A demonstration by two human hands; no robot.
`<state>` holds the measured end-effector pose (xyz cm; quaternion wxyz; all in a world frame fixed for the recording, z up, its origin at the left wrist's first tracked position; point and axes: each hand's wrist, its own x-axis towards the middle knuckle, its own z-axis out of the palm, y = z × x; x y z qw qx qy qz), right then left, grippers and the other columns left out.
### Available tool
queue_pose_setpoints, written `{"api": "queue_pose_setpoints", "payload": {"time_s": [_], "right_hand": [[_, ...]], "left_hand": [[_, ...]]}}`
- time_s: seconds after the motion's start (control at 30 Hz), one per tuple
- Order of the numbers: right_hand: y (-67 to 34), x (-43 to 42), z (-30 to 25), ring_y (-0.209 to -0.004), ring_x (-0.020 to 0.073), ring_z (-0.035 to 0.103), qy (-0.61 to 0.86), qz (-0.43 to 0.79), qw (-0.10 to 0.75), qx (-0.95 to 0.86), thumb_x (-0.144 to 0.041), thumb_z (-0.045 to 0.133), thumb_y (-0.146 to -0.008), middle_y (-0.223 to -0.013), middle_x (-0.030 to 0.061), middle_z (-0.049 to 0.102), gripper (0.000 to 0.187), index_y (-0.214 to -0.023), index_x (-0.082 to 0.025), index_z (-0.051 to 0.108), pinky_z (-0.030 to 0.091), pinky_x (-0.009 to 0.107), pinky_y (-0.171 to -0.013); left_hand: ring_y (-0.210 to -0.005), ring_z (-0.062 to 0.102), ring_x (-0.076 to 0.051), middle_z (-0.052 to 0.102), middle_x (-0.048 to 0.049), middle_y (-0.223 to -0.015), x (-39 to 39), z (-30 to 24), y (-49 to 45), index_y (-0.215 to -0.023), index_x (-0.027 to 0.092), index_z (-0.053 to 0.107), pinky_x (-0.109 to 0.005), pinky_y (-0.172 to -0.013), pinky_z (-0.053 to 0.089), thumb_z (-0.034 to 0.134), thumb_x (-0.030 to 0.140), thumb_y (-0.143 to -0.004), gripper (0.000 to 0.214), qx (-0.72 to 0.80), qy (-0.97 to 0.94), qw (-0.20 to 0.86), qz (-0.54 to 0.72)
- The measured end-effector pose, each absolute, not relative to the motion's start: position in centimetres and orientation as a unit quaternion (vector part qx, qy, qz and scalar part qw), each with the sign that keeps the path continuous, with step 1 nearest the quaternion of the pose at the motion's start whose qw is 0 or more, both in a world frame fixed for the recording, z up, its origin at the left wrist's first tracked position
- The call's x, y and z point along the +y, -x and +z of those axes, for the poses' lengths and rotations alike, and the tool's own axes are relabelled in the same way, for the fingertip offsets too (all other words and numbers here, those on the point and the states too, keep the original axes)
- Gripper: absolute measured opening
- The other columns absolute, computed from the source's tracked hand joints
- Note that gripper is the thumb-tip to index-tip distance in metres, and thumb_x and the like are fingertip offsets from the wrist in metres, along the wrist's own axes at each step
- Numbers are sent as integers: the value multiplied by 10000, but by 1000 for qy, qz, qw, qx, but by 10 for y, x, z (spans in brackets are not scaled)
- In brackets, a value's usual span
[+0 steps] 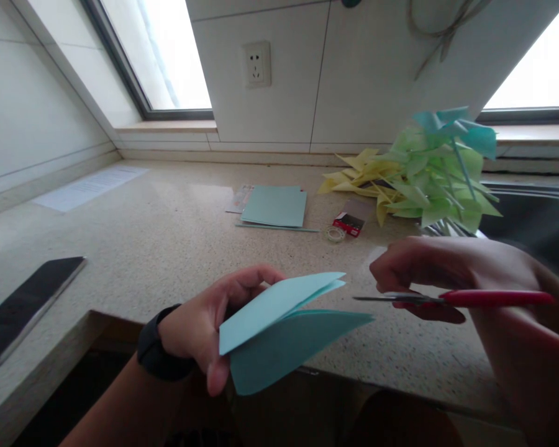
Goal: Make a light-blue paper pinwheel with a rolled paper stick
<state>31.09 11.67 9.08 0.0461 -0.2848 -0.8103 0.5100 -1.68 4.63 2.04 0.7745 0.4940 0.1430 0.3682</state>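
A light blue sheet of paper [298,347], folded and with its flaps spread apart at the right, is held in my left hand [214,316]. The thumb is below it and the fingers lie behind. My right hand [428,273] grips a pair of red-handled scissors [494,298]. The blades look closed and point left, a small gap from the paper's tips. Farther back lie several light blue square sheets [277,205] in a stack.
Yellow, green and blue paper pinwheels [428,174] are heaped beside the dark sink [535,223]. A small red box [349,223] and a tape roll [335,234] lie mid-counter. A phone [32,304] is at left, a printed sheet [90,187] behind it. The counter's front edge [354,379] is near.
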Motion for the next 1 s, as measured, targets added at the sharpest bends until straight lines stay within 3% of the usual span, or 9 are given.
{"api": "queue_pose_setpoints", "payload": {"time_s": [0.07,0.2,0.5,0.83,1.0], "right_hand": [[-302,123,92,-495,77,406,208,577,-32,-789,-942,671,-472,-588,-51,516,783,-708,-211,518,322,229,-447],[-292,132,92,-528,82,381,210,599,-60,-770,-787,859,-431,-609,-61,502,732,-672,-194,505,304,234,-475],[-281,126,91,-542,89,376,224,587,-90,-773,-766,868,-454,-613,-64,498,715,-696,-189,524,282,234,-479],[-270,127,84,-562,96,412,196,633,-128,-738,-709,912,-445,-625,-54,539,707,-740,-178,549,325,220,-467],[-270,125,81,-518,91,439,202,677,-140,-693,-629,955,-442,-580,-48,571,677,-736,-175,548,327,206,-444]], "left_hand": [[-875,659,-173,730,2,-1026,45,21,17,-1212,270,696,-218,-780,493,1045,298,-408,877,140,-493,781,357],[-920,669,-180,742,6,-1048,44,22,16,-1202,274,698,-223,-809,493,1044,275,-410,865,131,-491,794,334],[-976,656,-214,733,-16,-1131,48,19,14,-1199,282,713,-266,-839,497,1049,316,-363,901,194,-521,773,306],[-991,647,-222,734,-25,-1144,53,24,12,-1221,275,715,-275,-864,485,1040,311,-405,880,222,-539,779,233],[-977,672,-237,744,-27,-1135,50,22,14,-1218,291,731,-296,-847,509,1021,393,-458,820,235,-538,779,223]]}}
